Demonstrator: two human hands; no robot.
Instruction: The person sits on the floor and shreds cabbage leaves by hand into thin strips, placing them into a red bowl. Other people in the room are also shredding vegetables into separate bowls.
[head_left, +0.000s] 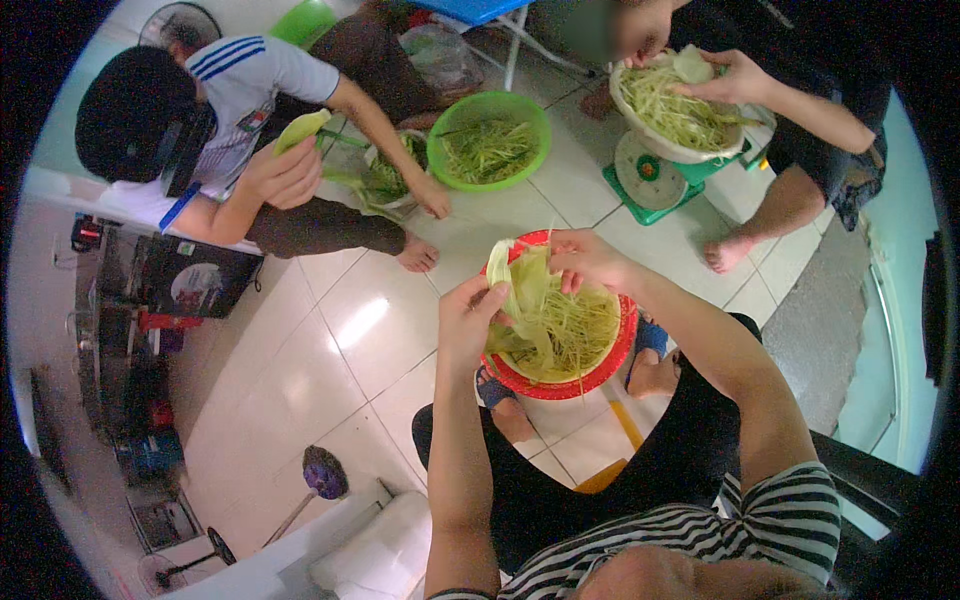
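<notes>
My left hand (472, 311) grips a curled, pale green leaf-like piece (501, 266), perhaps a husk; a broad, thin part of it hangs down. Beside its upper end, my right hand (589, 261) has its fingers pinched together, and a fine pale strand (553, 223) sticks up from them. Both hands are above a red-rimmed round basin (626, 345) on the floor between my feet. Inside lies a heap of thin, pale green shredded strips (581, 326), some poking over the near rim. My hands and the hanging piece hide the basin's far left part.
At the left, a person in a cap holds a pale green piece (304, 131) near a green basin (536, 161) of strips. Another person's hand touches a filled white bowl (626, 105) on a green dial scale (652, 180). A long-handled purple-headed object (325, 472) stands lower left.
</notes>
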